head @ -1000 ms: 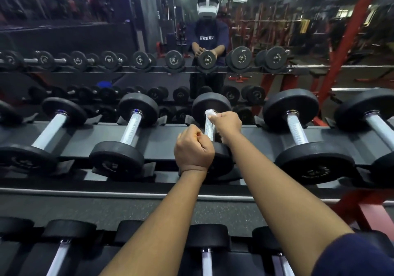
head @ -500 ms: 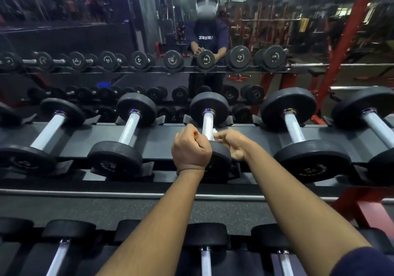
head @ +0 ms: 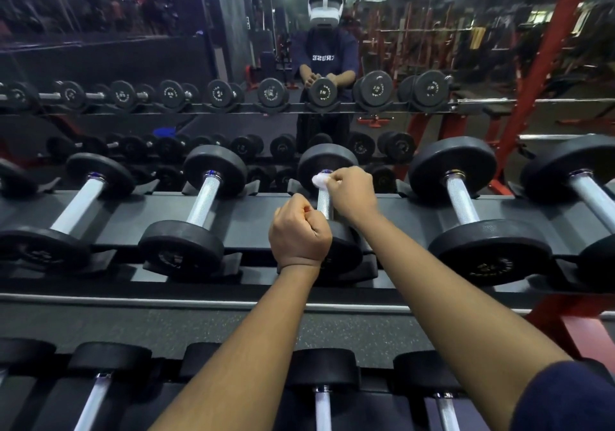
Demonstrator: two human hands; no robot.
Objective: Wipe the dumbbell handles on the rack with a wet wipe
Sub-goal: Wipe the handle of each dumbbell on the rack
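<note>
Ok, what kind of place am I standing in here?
Very likely a gym's free-weight area: rows of black dumbbells sit on a tiered rack, a wall mirror reflects them, and a red steel frame stands at the right.

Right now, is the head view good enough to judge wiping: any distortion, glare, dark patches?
Head view: wide-angle lens bows the rack rail; gym lighting dim, mirror background murky; wet wipe, right hand and dumbbell handle are sharp, with soft sheen, no blown glare.
</note>
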